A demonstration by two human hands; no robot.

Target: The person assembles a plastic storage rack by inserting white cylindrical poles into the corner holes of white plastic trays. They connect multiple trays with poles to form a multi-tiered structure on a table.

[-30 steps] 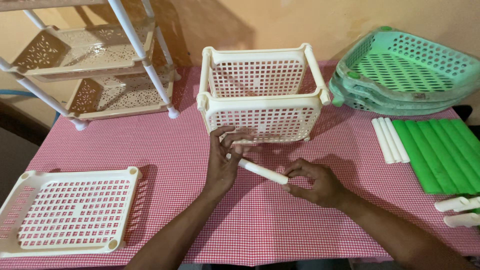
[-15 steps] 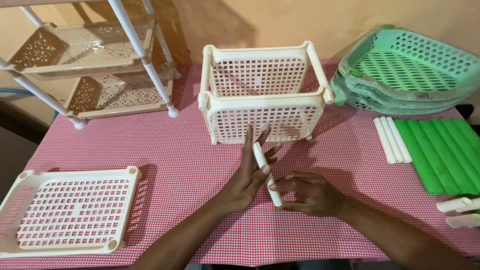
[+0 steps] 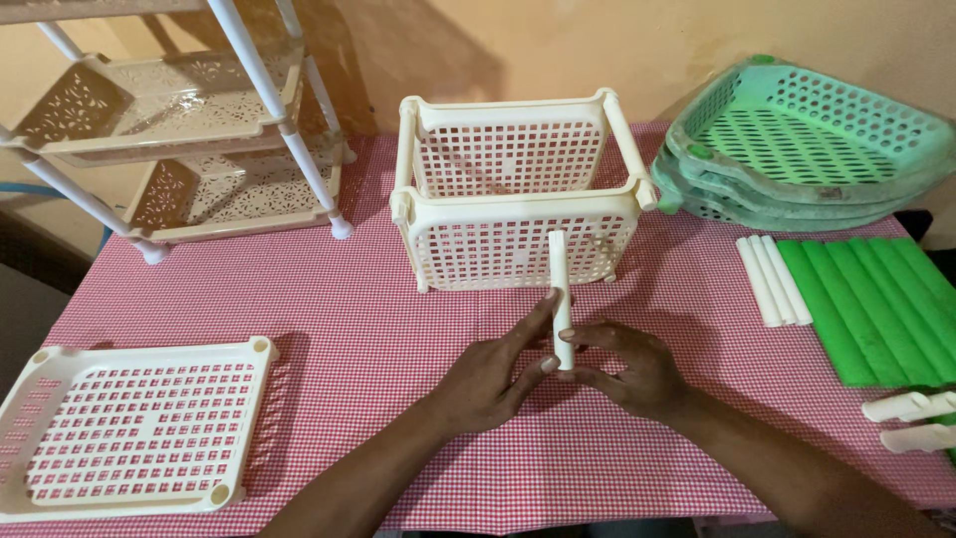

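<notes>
Table (image 3: pixel 329 329), red-white check cloth, listed near edge to far edge.

1. Left hand (image 3: pixel 493 374): near edge, approx. centre. Fingers stretched out flat, not curled; fingertips press the left side of item 3. Open-palmed contact, no closed grasp.
2. Right hand (image 3: pixel 632 369): just beside left hand, on its right. Fingers curled round the lower end of item 3, pinching it between thumb and fingertips.
3. White tube (image 3: pixel 561 294): short plastic post, upright, held between both hands above the cloth, mid-table. Top end stands in front of the front wall of item 5; whether it touches that wall can't tell from this angle.
4. Cream tray (image 3: pixel 129 428): perforated shelf panel w/ round corner sockets, flat at near-left corner, well apart from hands.
5. Cream basket (image 3: pixel 518 189): slotted, rectangular, corner posts; mid-table toward far edge.
6. White rods (image 3: pixel 772 279): approx. 3, side by side, right of basket.
7. Green tubes (image 3: pixel 876 299): row lying flat, touching the rods' right side, by right edge.
8. Cream pegs (image 3: pixel 911 418): two short pieces, near-right edge.
9. Green trays (image 3: pixel 807 149): stacked corner shelves, tilted, far-right corner.
10. Shelf rack (image 3: pixel 189 120): assembled beige unit, white legs, far-left corner.
</notes>
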